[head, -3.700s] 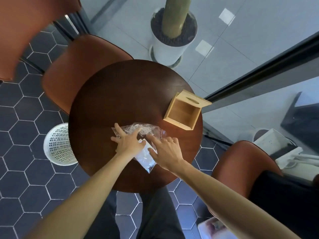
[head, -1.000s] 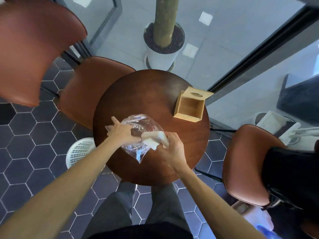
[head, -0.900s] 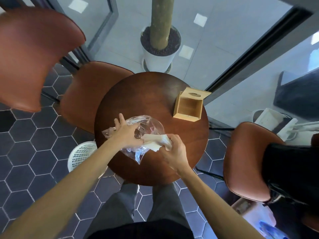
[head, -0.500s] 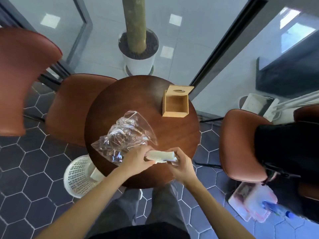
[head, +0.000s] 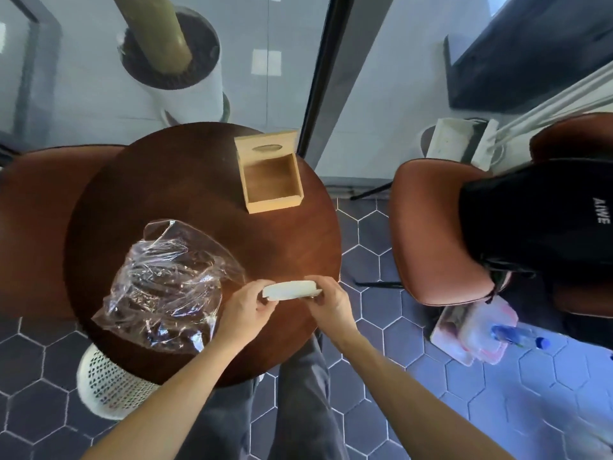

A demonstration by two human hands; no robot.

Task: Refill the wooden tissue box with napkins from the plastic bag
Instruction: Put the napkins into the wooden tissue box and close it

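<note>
A white stack of napkins is held flat between both hands over the near right part of the round dark table. My left hand grips its left end and my right hand grips its right end. The clear plastic bag lies crumpled and loose on the table to the left of my hands. The wooden tissue box stands open at the far right of the table, its lid with an oval slot tipped back behind it; the inside looks bare.
Brown chairs stand at the left and right, the right one with a black bag. A white perforated bin sits under the table's near left edge. A potted trunk is beyond a glass wall.
The napkin stack has come out of the bag, and my left hand has let go of the bag and taken the stack's left end. The bag now lies free on the table.
</note>
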